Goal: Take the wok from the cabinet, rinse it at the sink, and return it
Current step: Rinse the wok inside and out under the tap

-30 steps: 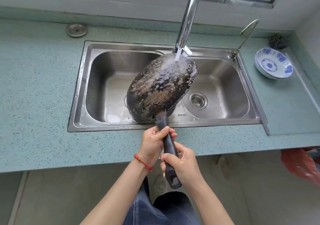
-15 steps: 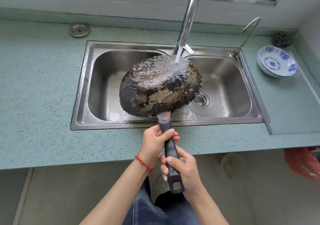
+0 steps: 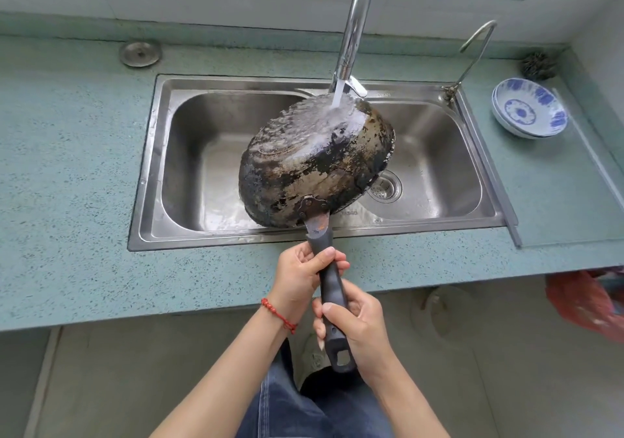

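Our fingers [image 3: 329, 255] of both hands grip the wok [image 3: 315, 164] handle, its outside under the tap [image 3: 354, 29] water above the sink [image 3: 152, 167]; returning it to the cabinet remains.

Both hands gripped the black handle [image 3: 330, 279] of the wok [image 3: 314, 164], the left hand [image 3: 300, 279] nearer the pan and the right hand [image 3: 358, 323] near the end. The wok was tilted, scorched underside up, over the sink [image 3: 202, 154], with water from the tap [image 3: 354, 22] hitting its upper edge.
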A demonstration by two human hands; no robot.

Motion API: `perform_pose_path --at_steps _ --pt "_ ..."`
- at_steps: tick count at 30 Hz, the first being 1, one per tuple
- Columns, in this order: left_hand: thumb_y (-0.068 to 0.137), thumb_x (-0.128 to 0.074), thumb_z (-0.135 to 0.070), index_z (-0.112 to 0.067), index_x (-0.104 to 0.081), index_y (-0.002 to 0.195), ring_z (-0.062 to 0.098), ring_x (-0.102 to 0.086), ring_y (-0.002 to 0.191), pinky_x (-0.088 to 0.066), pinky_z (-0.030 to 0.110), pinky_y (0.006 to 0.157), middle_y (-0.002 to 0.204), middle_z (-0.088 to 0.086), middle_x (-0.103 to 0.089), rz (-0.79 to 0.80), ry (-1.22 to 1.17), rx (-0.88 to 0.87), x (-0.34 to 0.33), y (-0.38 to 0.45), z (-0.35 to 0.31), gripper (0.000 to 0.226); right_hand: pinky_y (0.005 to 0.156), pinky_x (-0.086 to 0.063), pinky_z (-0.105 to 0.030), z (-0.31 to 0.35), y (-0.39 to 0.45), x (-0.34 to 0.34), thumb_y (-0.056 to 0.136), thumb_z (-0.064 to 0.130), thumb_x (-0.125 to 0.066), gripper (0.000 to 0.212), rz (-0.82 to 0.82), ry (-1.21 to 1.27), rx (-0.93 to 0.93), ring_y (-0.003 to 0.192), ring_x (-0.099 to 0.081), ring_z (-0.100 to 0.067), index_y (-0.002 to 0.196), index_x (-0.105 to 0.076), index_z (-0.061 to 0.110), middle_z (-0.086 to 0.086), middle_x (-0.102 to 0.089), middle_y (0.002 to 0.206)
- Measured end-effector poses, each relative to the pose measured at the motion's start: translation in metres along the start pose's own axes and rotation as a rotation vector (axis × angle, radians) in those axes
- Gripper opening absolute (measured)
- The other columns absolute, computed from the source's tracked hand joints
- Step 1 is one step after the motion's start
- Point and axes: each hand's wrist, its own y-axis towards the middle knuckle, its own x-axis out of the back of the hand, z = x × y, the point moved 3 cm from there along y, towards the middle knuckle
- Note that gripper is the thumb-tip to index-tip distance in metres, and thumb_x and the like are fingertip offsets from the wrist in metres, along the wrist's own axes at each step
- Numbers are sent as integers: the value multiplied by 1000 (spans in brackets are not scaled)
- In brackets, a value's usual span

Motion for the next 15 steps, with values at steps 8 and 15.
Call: perform_pose_path --at_steps 8,15 --pt "82 -52 6 1 -56 72 11 -66 51 -53 20 52 53 2 -68 -25 14 -29 3 -1 -4 13 38 -44 -24 1 1 -4 70 3 -54 14 29 33 -2 43 -47 -18 84 -53 0 -10 -51 64" --pt "81 -56 6 2 -55 74 11 -65 49 -53 19 51 52 1 -68 -105 73 -73 12 -4 -13 8 37 -42 -23 -2 7 -15 69 6 -56 22 125 170 -52 44 -48 -15 90 -51 -1 -9 -51 65"
